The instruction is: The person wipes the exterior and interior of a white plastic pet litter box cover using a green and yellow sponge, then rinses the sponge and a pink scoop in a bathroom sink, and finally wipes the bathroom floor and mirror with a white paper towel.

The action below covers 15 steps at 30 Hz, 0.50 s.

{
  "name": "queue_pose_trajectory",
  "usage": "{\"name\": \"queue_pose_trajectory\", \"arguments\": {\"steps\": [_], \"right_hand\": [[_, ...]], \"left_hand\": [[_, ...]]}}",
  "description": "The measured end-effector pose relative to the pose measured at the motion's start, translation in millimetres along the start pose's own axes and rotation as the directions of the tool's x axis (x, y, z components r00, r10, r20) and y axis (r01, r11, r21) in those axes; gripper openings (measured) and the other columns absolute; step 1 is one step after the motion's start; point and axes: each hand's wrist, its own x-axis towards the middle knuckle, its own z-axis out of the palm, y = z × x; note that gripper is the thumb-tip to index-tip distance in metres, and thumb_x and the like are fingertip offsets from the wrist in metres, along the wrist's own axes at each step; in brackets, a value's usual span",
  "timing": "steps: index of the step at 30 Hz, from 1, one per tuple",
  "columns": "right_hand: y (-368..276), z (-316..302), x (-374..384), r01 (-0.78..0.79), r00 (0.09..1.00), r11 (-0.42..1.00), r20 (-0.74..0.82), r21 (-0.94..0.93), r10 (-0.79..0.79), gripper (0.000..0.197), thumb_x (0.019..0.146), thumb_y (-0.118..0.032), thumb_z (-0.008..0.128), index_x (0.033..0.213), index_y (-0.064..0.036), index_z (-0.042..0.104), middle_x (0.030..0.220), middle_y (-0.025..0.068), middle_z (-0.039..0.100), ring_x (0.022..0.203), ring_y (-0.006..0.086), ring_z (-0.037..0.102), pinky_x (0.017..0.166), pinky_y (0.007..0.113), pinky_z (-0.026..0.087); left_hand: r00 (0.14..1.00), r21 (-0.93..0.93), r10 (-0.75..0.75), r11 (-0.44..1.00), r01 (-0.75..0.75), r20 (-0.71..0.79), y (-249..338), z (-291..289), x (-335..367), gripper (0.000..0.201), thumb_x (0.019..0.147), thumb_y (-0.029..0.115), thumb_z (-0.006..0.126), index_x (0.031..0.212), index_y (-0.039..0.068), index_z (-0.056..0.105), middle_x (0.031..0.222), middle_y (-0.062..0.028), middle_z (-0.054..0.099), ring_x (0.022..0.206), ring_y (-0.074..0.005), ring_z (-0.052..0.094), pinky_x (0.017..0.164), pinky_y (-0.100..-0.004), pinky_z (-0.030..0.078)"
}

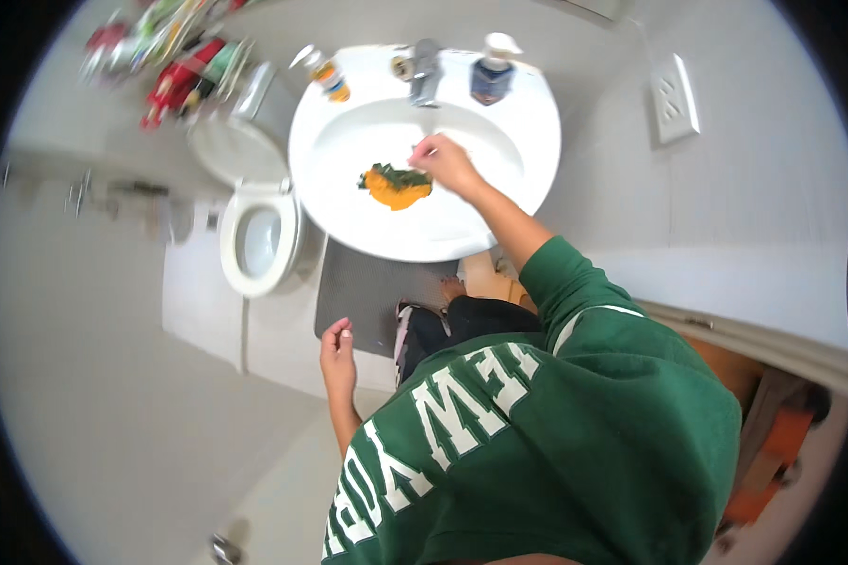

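Observation:
A crumpled orange and dark green cloth (398, 191) lies in the basin of the white sink (349, 226). My right hand (446, 162) reaches over the basin just beyond the cloth's right end. Its thumb and fingers are drawn together in a pinch, and whatever they may hold cannot be made out. Away from the sink, my left hand (338, 358) hangs low beside my body, over the floor. Its fingers are loosely bent and I see nothing in them.
Behind the basin stand the faucet (426, 75), a pump bottle of orange liquid (325, 75) and a dark blue pump bottle (493, 73). A toilet (254, 240) with its lid up is left of the sink. A grey mat (358, 292) lies below; a wall outlet (674, 102) is at right.

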Motion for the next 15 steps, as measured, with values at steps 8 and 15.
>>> {"name": "queue_pose_trajectory", "arguments": {"steps": [8,15], "right_hand": [[20,-65,-131,0.039,0.998,0.995,0.051,0.088,-0.043,0.023,0.082,-0.029,0.064,0.091,-0.0076,0.066,0.095,0.011,0.058,0.091,0.0224,0.057,0.082,0.032,0.044],[35,-98,-359,-0.173,0.877,0.972,-0.425,0.16,0.226,0.022,0.085,-0.027,0.062,0.096,-0.0084,0.067,0.096,0.0096,0.059,0.093,0.0191,0.059,0.081,0.031,0.046]], "left_hand": [[0.446,0.013,0.466,0.68,-0.733,0.764,158,115,86,0.019,0.087,0.002,0.05,0.104,0.0,0.058,0.103,-0.0112,0.059,0.1,-0.0231,0.055,0.091,-0.0322,0.04],[-0.495,-0.578,0.308,0.314,-0.754,0.813,248,236,-23,0.019,0.084,0.003,0.051,0.1,0.003,0.061,0.103,-0.0128,0.061,0.097,-0.0296,0.056,0.087,-0.036,0.042]]}}
